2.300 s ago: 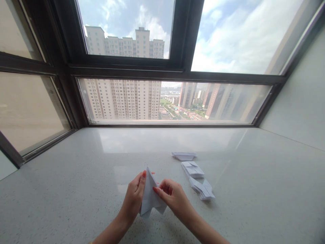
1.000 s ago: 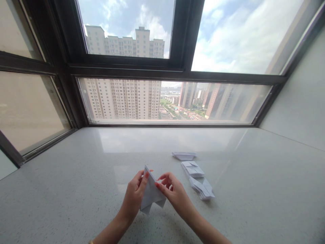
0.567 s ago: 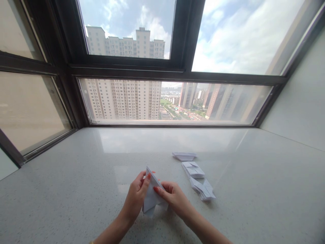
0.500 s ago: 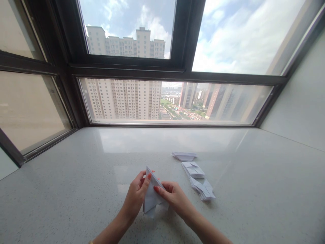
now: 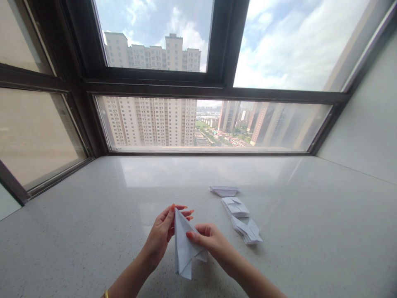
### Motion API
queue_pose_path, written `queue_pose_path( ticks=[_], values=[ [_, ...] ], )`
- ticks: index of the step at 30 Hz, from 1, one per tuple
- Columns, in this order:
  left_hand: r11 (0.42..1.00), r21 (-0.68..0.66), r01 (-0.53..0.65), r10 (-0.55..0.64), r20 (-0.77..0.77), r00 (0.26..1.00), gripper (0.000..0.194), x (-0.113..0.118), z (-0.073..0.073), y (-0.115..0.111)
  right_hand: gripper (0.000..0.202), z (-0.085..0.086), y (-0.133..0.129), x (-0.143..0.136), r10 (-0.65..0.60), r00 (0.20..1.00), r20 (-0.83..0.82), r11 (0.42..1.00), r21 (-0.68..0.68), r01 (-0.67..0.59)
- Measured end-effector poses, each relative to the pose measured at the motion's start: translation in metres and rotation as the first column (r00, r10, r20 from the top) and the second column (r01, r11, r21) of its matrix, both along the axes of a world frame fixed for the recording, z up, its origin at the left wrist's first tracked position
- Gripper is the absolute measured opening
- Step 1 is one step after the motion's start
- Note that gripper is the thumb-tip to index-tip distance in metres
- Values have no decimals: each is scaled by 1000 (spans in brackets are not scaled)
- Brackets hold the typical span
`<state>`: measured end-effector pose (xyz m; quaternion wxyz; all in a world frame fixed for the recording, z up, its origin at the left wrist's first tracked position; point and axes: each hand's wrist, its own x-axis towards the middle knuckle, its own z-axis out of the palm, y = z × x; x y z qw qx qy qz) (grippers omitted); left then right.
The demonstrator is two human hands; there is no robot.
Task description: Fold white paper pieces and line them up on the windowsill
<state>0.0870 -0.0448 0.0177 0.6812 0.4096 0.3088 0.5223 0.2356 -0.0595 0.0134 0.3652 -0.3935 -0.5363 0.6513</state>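
Note:
Between my hands is a folded sheet of white paper (image 5: 182,244), a pointed shape with its tip upward and loose flaps at the bottom. My right hand (image 5: 211,240) pinches its right edge, thumb on the front face and fingers behind. At the tip, my left hand (image 5: 163,231) presses its thumb against the paper's left edge, with its other fingers reaching behind. To the right lie folded paper pieces: a boat-like one (image 5: 225,191), a flat stack (image 5: 235,207) and a fanned stack (image 5: 248,231).
The speckled white sill (image 5: 93,231) carries the paper pieces. Dark window frames (image 5: 229,89) stand behind and to the left, with a white wall (image 5: 369,120) at the right. Tall buildings (image 5: 151,120) show outside.
My left hand has slid up and left to the paper's tip, its fingers spreading. The paper has turned and its bottom flaps hang lower. My right hand stays nearly in place.

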Motion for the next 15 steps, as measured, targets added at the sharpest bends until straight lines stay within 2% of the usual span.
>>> queue_pose_path(
  ticks=[9, 11, 15],
  values=[
    [999, -43, -29, 30, 27, 999, 33, 0, 0, 0, 45, 2, -2, 1, -6, 1000, -3, 1000, -28, 6],
    [999, -28, -31, 30, -31, 999, 36, -1, 0, 1, 45, 0, -1, 1, -4, 1000, 4, 1000, -21, 4],
    [998, 52, -27, 40, -252, 967, 38, -4, -7, 7, 45, -7, 5, 4, 1, 1000, 28, 1000, -6, -1]
  ],
)
